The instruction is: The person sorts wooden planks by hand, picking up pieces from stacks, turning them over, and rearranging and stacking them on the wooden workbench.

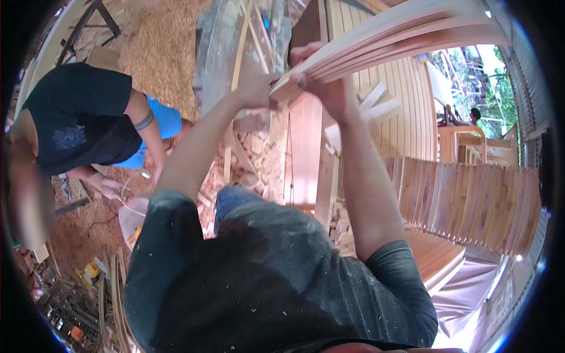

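A bundle of long, pale wooden slats (400,41) slants up from the middle of the view to the upper right. My left hand (259,91) is closed at the near end of the bundle, its fingertips partly hidden by the wood. My right hand (326,94) grips the underside of the same slats a little further along, thumb against the edge. Some fingers (305,54) show on the far side of the bundle; whose they are I cannot tell.
To the left a person in a dark shirt (76,117) bends over, hands near a thin curved strip (126,185). Wood offcuts (253,147) and sawdust (159,53) cover the ground. A slatted wooden panel (406,112) and a row of upright boards (465,200) stand right.
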Tool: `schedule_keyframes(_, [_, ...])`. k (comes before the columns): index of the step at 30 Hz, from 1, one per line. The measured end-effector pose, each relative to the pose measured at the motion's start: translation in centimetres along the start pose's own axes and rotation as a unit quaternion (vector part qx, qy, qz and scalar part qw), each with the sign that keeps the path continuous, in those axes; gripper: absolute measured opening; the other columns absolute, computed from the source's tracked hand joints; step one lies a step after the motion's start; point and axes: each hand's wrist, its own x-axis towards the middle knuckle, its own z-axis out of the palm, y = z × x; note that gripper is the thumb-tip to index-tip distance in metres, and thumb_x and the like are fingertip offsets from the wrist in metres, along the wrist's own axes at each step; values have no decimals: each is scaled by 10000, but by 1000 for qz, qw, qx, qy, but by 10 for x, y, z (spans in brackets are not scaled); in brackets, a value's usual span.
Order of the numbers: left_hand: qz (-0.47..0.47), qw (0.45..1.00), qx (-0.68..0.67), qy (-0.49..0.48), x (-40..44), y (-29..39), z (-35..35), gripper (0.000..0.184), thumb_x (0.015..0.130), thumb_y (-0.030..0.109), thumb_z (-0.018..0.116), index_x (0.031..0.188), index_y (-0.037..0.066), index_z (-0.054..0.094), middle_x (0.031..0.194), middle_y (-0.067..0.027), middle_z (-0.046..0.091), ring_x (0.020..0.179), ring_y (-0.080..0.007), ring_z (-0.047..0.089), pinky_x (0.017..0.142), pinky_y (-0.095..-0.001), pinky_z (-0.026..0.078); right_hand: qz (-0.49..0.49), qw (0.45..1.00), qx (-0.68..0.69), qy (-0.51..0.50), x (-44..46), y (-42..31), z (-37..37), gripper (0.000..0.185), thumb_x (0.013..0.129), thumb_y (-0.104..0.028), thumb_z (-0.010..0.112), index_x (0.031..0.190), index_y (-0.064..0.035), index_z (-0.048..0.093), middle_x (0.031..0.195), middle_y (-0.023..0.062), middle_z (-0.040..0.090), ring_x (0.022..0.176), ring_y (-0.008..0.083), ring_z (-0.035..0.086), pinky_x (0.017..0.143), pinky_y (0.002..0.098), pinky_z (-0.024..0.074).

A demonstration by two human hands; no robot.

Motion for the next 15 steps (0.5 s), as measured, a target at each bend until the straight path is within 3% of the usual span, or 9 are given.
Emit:
schedule_keyframes(1, [-4,1000,-3,9,-1,-3,-2,866,617,168,934,1410,128,588,1214,-148,718,1141,-308,671,1020,-414,503,-18,1000,5,5,4,12,6,465,802,-97,881,1176,-23,615,1155,78,645,1102,192,616,959,354,515])
schedule_keyframes(2, [-7,1000,-7,16,-1,-11,-1,862,621,166,935,1411,133,589,1224,-149,714,1150,-312,666,1028,-413,499,24,998,58,1,7,15,12,495,794,-106,889,1193,-25,608,1160,79,643,1107,196,619,959,360,517])
schedule_keyframes(4, [-16,999,10,28,-8,-15,-2,855,627,160,936,1409,128,593,1256,-146,701,1178,-309,651,1046,-409,491,34,999,43,-5,7,16,22,524,786,-132,899,1208,-27,605,1165,80,642,1107,201,623,957,370,519])
schedule_keyframes(5, [-20,999,31,34,-11,-14,-4,851,628,155,937,1406,118,596,1278,-143,692,1197,-303,640,1056,-406,487,-1,1000,-27,-6,8,15,26,524,787,-149,900,1206,-28,610,1164,80,642,1103,202,624,955,373,518])
schedule_keyframes(8, [-37,996,-69,46,-11,-20,-2,683,673,160,941,1289,58,664,1191,-84,699,1129,-258,644,987,-398,510,58,998,21,-20,14,11,28,491,800,-179,887,1188,-33,625,1144,73,647,1074,177,617,943,361,515])
schedule_keyframes(10, [-84,992,-89,37,-10,0,-9,709,666,141,945,1308,65,651,1217,-85,693,1152,-255,637,1001,-402,507,103,988,107,-30,16,7,27,504,792,-192,890,1190,-32,625,1144,72,657,1071,168,615,931,352,513])
schedule_keyframes(13, [-92,986,-136,28,-4,3,-9,796,654,100,949,1367,76,597,1249,-93,674,1165,-243,629,1008,-397,513,96,993,67,-36,19,9,18,507,788,-187,895,1189,-32,625,1178,79,651,1072,169,615,931,351,511])
schedule_keyframes(15, [-76,987,-132,49,-2,4,-3,809,658,92,946,1378,74,579,1254,-93,664,1169,-231,624,988,-390,530,64,997,17,-35,24,5,13,562,758,-208,903,1196,-5,615,1097,86,677,1005,183,645,908,341,517])
